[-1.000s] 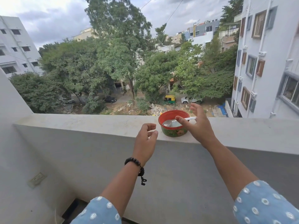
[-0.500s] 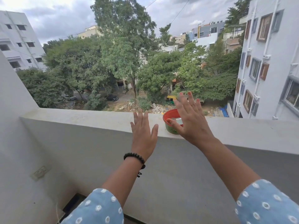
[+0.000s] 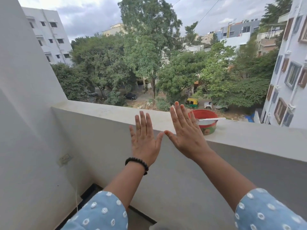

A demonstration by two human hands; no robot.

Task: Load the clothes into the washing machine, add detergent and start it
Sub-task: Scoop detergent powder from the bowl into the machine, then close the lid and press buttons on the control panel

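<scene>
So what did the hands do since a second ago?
The right hand let go of the spoon it pinched over the bowl, opened flat and moved left. The left hand uncurled too, and both now show spread fingers, thumbs almost touching. Bowl and spoon stayed on the ledge.

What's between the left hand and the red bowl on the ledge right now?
Only the right hand. In the head view it is raised with straight fingers between the left hand and the red bowl, covering the bowl's left edge. It holds nothing.
</scene>
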